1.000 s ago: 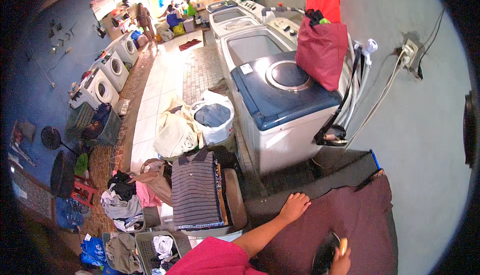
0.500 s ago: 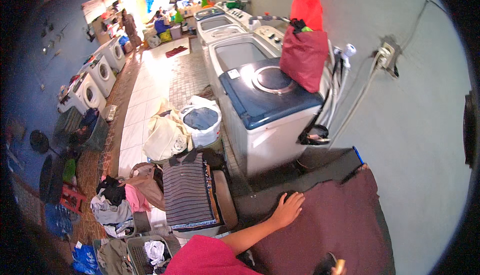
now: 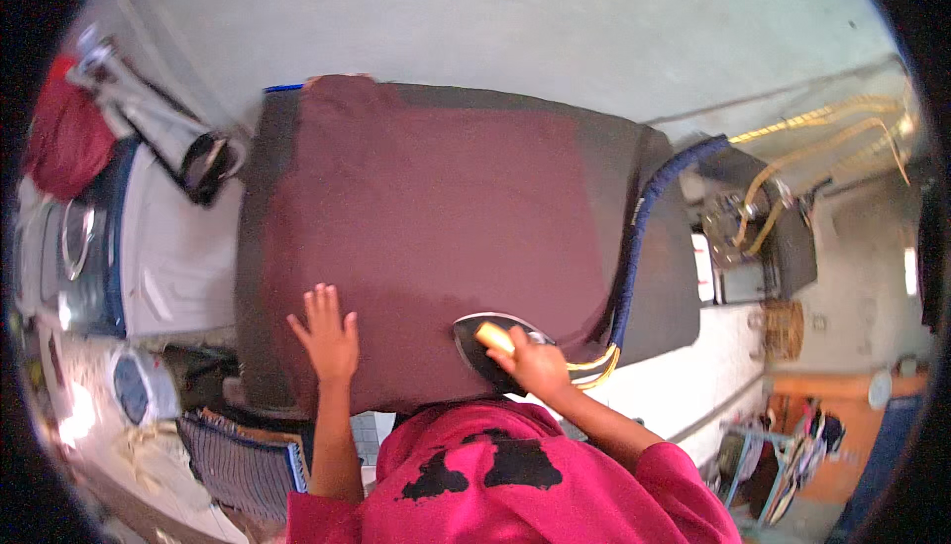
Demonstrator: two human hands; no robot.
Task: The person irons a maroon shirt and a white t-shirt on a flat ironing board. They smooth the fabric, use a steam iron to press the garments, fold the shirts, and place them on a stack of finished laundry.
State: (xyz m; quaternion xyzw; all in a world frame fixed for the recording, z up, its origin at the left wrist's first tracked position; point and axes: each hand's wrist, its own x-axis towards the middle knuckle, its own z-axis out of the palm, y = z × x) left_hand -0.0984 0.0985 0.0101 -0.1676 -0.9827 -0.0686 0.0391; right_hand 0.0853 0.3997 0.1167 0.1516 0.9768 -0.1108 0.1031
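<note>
A dark maroon garment (image 3: 456, 207) lies spread out over a dark padded ironing table (image 3: 654, 286). My left hand (image 3: 329, 341) rests flat on the garment's left part, its fingers spread. In my right hand (image 3: 535, 364) is the light wooden handle of an iron (image 3: 475, 346). The iron lies on the cloth near the table's front edge, its tip to the left. A blue-sleeved cord (image 3: 644, 217) runs back from the iron across the table's right side, with yellow hose (image 3: 599, 371) showing near my right wrist.
A washing machine (image 3: 183, 267) with a blue top stands left of the table, a red bag (image 3: 69, 138) above it. Folded striped clothes (image 3: 238, 465) sit at the lower left. Yellow hoses (image 3: 812, 128) lead to equipment at the right. A clothes rack (image 3: 773, 465) stands lower right.
My view has swung right and down from the laundry room to the table, bringing the whole garment and the iron into sight. My left hand still lies on the garment.
</note>
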